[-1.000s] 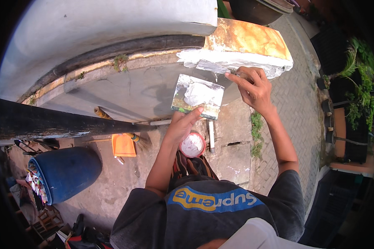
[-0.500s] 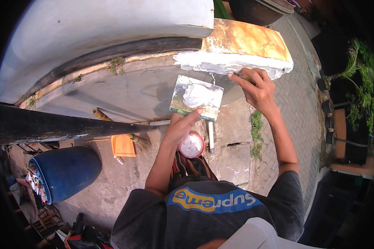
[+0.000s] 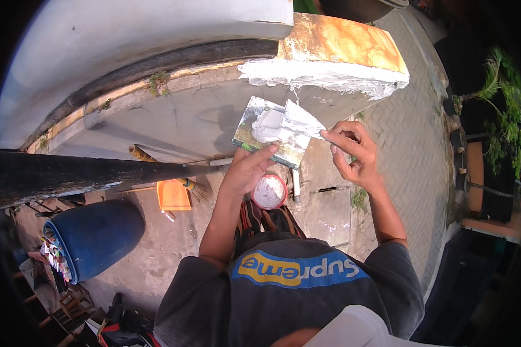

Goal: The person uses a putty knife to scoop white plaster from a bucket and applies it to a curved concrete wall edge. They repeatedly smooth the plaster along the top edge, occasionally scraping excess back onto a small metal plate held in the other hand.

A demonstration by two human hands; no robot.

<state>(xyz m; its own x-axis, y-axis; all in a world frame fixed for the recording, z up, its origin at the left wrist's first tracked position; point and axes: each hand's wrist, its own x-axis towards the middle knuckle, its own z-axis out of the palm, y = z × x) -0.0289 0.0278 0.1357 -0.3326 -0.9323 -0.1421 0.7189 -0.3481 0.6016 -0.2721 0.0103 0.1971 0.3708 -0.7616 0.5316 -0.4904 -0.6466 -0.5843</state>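
My left hand [image 3: 250,172] grips a flat rectangular board [image 3: 290,152] from below, thumb on its near edge. A mound of white putty [image 3: 266,127] sits on the board's stained top. In my right hand [image 3: 358,155], a putty knife [image 3: 303,121] is pinched at its right end; white putty coats its blade. The blade lies over the board's far right part, against the mound. Beyond both hands, thick white putty [image 3: 324,74] covers the front edge of a wall ledge [image 3: 341,43] with a yellow-brown stained top. Below the board stands a small reddish bucket [image 3: 285,198] holding white paste.
A dark pole [image 3: 87,176] crosses at left. An orange dustpan [image 3: 173,195] and a broom [image 3: 198,188] lie near it, with a blue barrel [image 3: 101,237] further left. A white pipe [image 3: 296,186] stands beside the bucket. Patterned paving [image 3: 408,144] runs along the right, past potted plants.
My right hand has drawn the putty knife back from the ledge to the board, its blade now showing with putty on it. The board has tilted slightly and shifted left.
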